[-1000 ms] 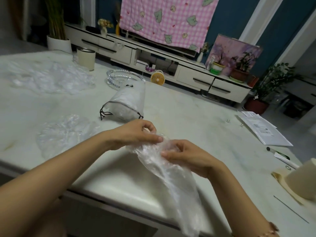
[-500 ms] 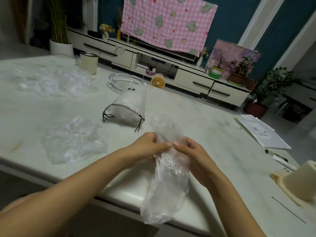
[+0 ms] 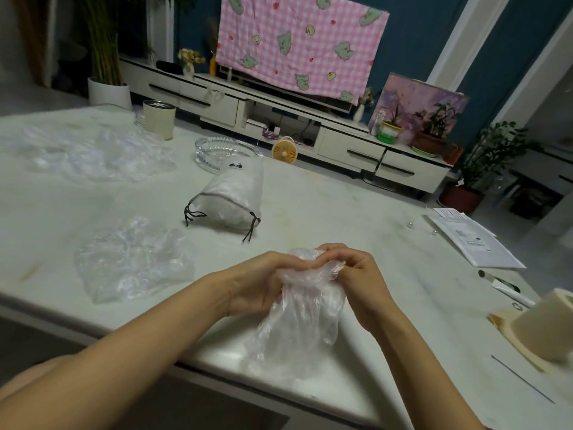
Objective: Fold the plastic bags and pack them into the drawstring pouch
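A clear crumpled plastic bag [image 3: 297, 324] hangs over the table's near edge. My left hand [image 3: 260, 283] and my right hand [image 3: 359, 283] both grip its bunched top, fingers curled close together. Beyond them lies the white drawstring pouch [image 3: 229, 197], stuffed with plastic, its dark cords loose at the mouth facing me. Another loose clear bag [image 3: 130, 259] lies flat to the left. A larger spread of clear plastic [image 3: 90, 153] covers the far left of the table.
The pale marble table [image 3: 356, 212] carries a glass ashtray [image 3: 223, 152] behind the pouch, a cream cup [image 3: 158, 119], papers [image 3: 471, 240] and a pen [image 3: 496, 280] at right, and a cream roll [image 3: 545, 327] at the right edge.
The bag's upper part, which stood above my fingers, has been folded down and bunched between both hands. The hanging part is shorter and lies nearer the table edge.
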